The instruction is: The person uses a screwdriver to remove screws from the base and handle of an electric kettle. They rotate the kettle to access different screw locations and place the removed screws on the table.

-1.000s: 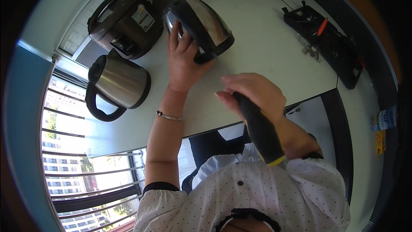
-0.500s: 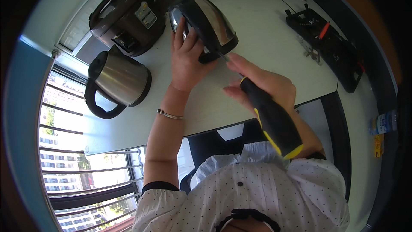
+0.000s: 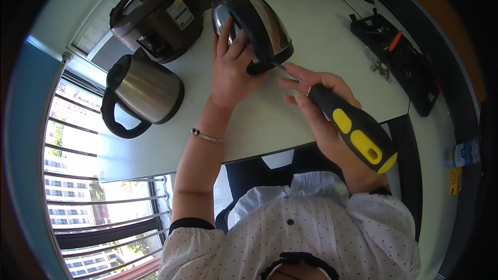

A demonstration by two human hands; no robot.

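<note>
A steel and black electric kettle (image 3: 262, 18) lies on its side on the white table (image 3: 321, 46). My left hand (image 3: 233, 65) presses flat against its side, fingers spread, with a thin bracelet on the wrist. My right hand (image 3: 316, 101) grips a screwdriver with a black and yellow handle (image 3: 355, 129). Its metal tip (image 3: 280, 67) points at the kettle's base rim, touching or very close to it.
A second steel kettle (image 3: 142, 91) with a black handle stands upright at the left. A black rice cooker (image 3: 155, 13) sits behind it. A black tool tray (image 3: 399, 52) with a red-handled tool lies at the right. A window with railings is at the far left.
My right hand has moved the screwdriver up and left, bringing its tip to the kettle's base. My left hand stays on the kettle.
</note>
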